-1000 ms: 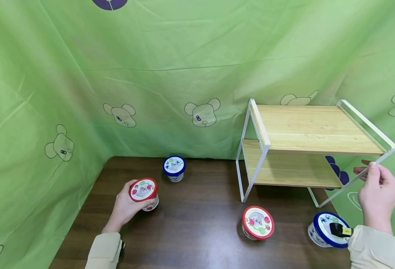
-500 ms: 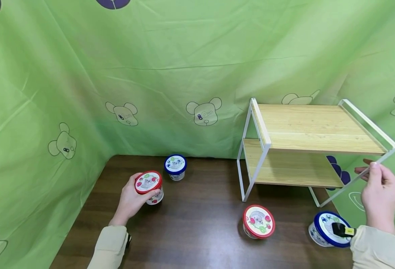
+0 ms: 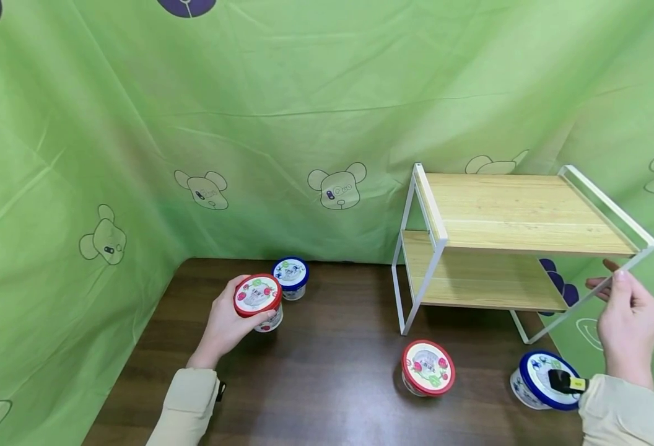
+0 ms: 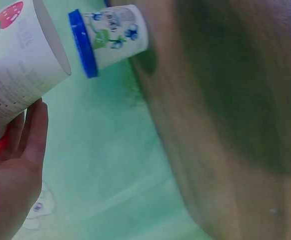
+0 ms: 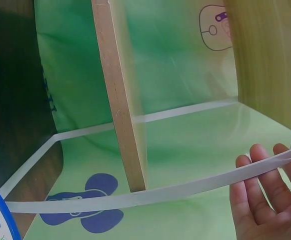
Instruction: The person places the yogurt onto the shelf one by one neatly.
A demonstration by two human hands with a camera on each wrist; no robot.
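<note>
So the strawberry tub is white-sided with a red-rimmed lid, berries and leaves printed on top and more berries down the side, plus some small text too blurry to read. It's up in the left hand, tipped a little, and the left wrist view makes it look lifted off the tabletop. Compared with a second ago, it's gone farther from the person and a bit rightward, now just beside the blueberry tub, which sits right past the fingers with a small gap. The other tubs haven't budged.

As for grip, the left hand is wrapped round the tub, thumb on the near side, fingers round the far side. The right hand is pinching the white front leg of the wooden shelf rack, same as before, with its fingers a bit apart behind the bar. A second blue-lidded tub is just below that hand, and another red-lidded tub is farther left of it.
</note>
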